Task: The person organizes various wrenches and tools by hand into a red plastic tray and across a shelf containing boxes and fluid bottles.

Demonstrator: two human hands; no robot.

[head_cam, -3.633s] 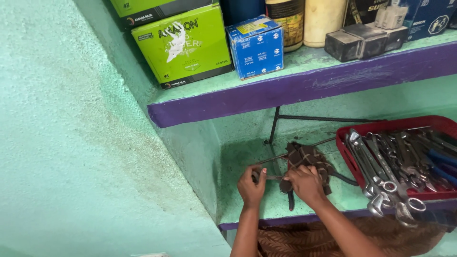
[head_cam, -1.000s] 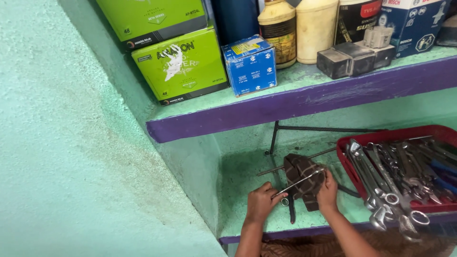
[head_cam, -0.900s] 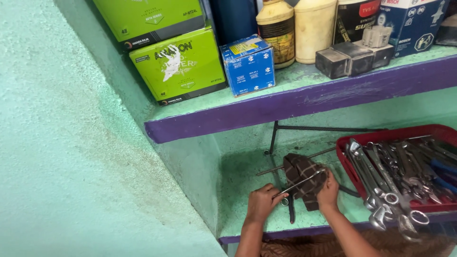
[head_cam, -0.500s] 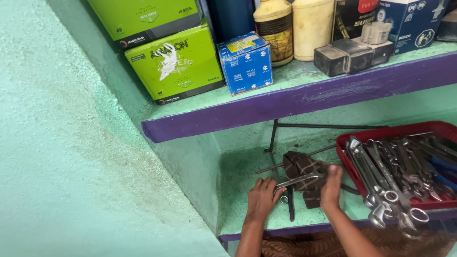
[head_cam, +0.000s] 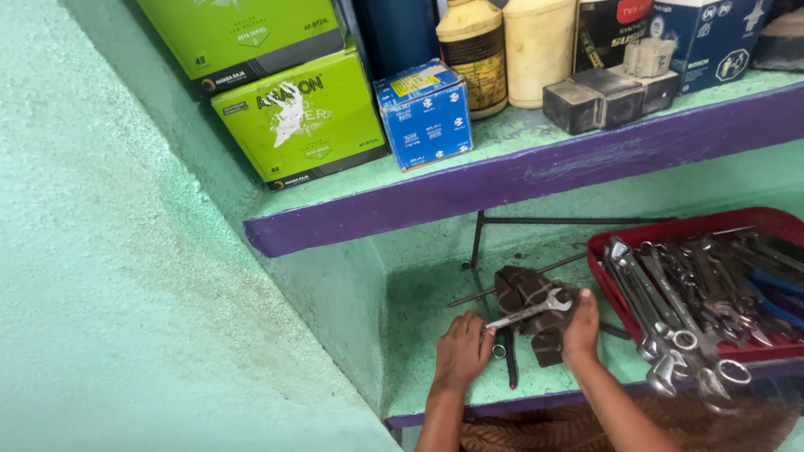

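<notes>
My right hand [head_cam: 580, 328] has shifted onto the dark part [head_cam: 536, 310] from the spanner's head; the view has tilted slightly. My left hand [head_cam: 462, 350] grips the spanner [head_cam: 529, 310] by its handle end, the jaw lying across the part on the lower shelf [head_cam: 419, 335]. My right hand rests flat there, grasping nothing. The tray [head_cam: 607, 251] of spanners sits beside it. Fitting appears unfinished

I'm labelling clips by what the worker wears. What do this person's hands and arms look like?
Both the left hand and the right hand are bare: no gloves, no rings or watch that I can see. The forearms show no sleeves up to the picture's bottom edge.
</notes>
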